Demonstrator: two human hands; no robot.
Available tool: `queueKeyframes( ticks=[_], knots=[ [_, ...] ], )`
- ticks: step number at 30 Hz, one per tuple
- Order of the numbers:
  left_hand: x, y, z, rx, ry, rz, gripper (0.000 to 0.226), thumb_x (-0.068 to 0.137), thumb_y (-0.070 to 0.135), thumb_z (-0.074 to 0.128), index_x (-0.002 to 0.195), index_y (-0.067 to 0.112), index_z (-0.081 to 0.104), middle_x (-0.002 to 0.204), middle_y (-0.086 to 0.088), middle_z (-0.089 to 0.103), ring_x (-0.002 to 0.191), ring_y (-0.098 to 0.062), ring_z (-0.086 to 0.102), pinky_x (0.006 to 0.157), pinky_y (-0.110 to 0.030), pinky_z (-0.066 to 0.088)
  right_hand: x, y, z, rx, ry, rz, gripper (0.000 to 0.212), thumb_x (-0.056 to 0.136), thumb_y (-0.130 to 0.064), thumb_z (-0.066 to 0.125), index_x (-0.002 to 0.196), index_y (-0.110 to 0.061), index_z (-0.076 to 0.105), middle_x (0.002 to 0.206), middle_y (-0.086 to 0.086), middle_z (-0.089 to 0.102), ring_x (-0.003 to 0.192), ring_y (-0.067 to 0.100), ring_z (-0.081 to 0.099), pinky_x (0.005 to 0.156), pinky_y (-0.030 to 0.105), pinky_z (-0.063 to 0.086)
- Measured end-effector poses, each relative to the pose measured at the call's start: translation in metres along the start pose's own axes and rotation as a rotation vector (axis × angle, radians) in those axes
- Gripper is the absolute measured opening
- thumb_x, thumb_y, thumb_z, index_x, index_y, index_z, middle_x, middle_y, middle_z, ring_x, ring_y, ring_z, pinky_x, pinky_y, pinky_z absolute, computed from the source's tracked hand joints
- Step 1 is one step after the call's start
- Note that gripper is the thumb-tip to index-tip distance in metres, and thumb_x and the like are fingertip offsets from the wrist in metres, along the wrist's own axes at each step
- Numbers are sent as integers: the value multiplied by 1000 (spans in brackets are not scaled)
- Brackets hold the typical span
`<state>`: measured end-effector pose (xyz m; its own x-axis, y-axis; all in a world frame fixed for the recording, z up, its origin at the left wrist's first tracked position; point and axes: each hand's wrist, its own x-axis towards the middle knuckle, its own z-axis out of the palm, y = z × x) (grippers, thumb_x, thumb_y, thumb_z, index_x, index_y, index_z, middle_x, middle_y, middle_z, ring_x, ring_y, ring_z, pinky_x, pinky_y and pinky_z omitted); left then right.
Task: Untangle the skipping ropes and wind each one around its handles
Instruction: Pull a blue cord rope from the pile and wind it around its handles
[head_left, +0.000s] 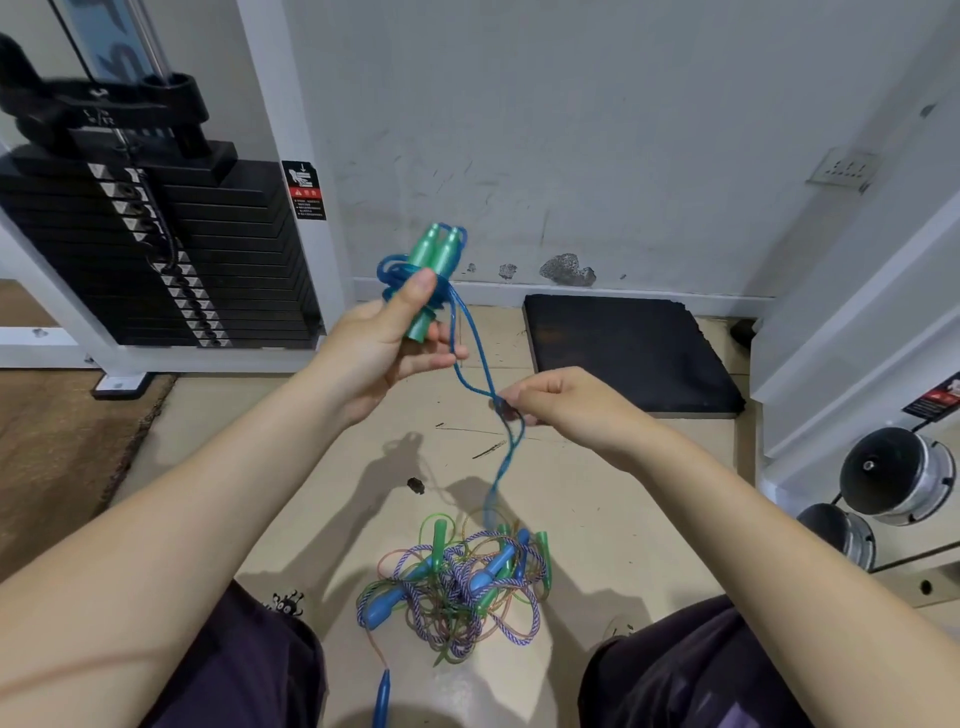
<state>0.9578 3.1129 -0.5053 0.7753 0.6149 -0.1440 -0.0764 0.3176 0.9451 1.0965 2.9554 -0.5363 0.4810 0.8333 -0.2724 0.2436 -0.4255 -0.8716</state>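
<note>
Two bare forearms reach forward over dark-clad knees, and between those knees, below both grips, a tangle of skipping ropes (457, 587) lies heaped on the pale floor (597, 519): green, blue, orange and purple-braided cords looped through one another, with blue and green handles poking out of the heap. One blue handle (382, 699) lies apart from the heap, nearest the viewer, on an orange cord.

Above the tangle, the right hand (566, 402) has its fingers curled, pinching a blue rope (480, 364) between thumb and fingertips. From that pinch the rope drops toward the heap and rises up and to the left, in two strands, toward the other grip.

The left hand (384, 343) grips a pair of green handles (434, 275) held side by side, thumb pressed across them, fingers curled behind. Several turns of the blue rope are coiled around the handles just at the thumb.

Beyond the hands, a black mat (628, 353) lies on the floor against the scuffed white wall (571, 130). Left of the handles stands a black weight stack (156, 249) in a white frame. Right of the pinching hand, dumbbells (893, 473) rest near a white ledge, and a wall socket (844, 169) sits higher up.
</note>
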Motion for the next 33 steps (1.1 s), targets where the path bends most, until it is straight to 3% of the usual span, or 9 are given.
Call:
queueKeyframes(
  ticks=[6,9,12,17,21,24,26,30,33],
  knots=[
    [-7,-16,15,201,-148,-79,35,86,40,64,88,6,60,64,-7,61,63,-27,68,62,-26,59,2,-13,-2,501,-59,-154,31,100,-28,48,123,-14,65,124,4,68,121,15,60,111,35,39],
    [-9,-17,17,268,-273,-116,47,75,48,63,92,4,61,65,-6,61,65,-27,69,61,-26,57,-4,-13,-1,494,-205,-279,34,95,-23,57,126,-7,59,120,9,65,119,23,59,109,38,40],
    [-11,-15,14,295,-371,-126,41,86,47,65,89,6,62,65,-5,60,67,-28,68,60,-25,57,-8,-15,0,499,-265,-327,40,87,-7,62,125,2,52,104,18,64,96,34,60,93,39,50],
    [-12,-16,11,318,-439,-176,34,83,46,58,79,13,64,65,-4,60,74,-29,70,62,-25,57,-9,-15,-7,415,-119,-263,69,73,-10,76,133,-19,43,104,-7,70,103,8,65,84,22,51],
    [-14,-17,11,387,-500,-166,33,79,56,62,70,27,74,68,2,59,92,-23,66,67,-29,56,-8,-12,-10,299,-198,-273,76,73,-28,81,140,-36,46,107,-9,71,112,12,62,103,35,43],
    [-14,-16,11,439,-547,-196,44,77,59,60,71,16,66,66,-1,58,74,-20,61,55,-26,51,-13,-17,-4,298,-344,-369,28,87,-13,69,113,-4,61,90,15,69,87,33,65,93,37,49],
    [-14,-16,10,482,-561,-206,49,82,57,56,68,11,59,63,-5,59,59,-20,59,49,-23,46,-14,-19,-2,289,-374,-408,12,89,-7,62,97,2,64,87,17,68,87,34,65,89,36,50],
    [-12,-15,6,532,-562,-178,54,85,60,53,67,9,57,60,-9,58,47,-20,53,43,-22,40,-14,-21,-2,303,-381,-406,18,82,-24,75,97,-18,68,83,1,70,78,16,64,72,29,50],
    [-10,-12,2,527,-539,-171,59,74,68,55,64,11,56,60,-8,58,44,-19,50,42,-21,38,-13,-19,-7,361,-325,-307,42,71,-39,83,101,-23,58,63,-15,54,51,4,40,48,21,35]
  ],
)
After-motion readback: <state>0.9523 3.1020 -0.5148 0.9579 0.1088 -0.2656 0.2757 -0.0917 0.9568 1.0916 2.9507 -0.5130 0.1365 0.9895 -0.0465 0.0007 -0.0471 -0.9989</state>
